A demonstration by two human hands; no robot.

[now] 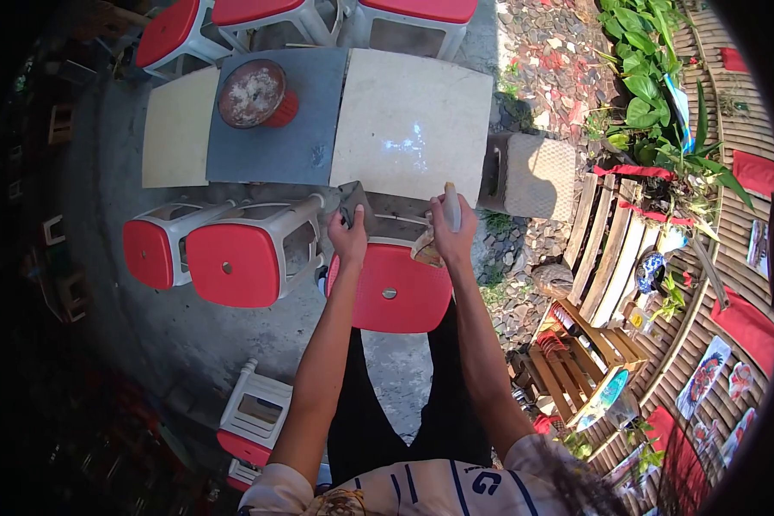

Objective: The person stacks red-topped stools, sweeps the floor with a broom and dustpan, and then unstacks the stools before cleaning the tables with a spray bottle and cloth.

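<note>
Gripping white spray bottle in right hand, clutching grey cloth in left hand, reaching over red stool, beside tiled table.

I see a grey cloth bunched at the near edge of the table, above the red stool seat. Just right of it, a slim white bottle stands upright, its nozzle end pointing up.

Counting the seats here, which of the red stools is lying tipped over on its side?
The red stool at bottom left, by the left elbow: its white legs point sideways, while the others stand upright, seats up.
</note>
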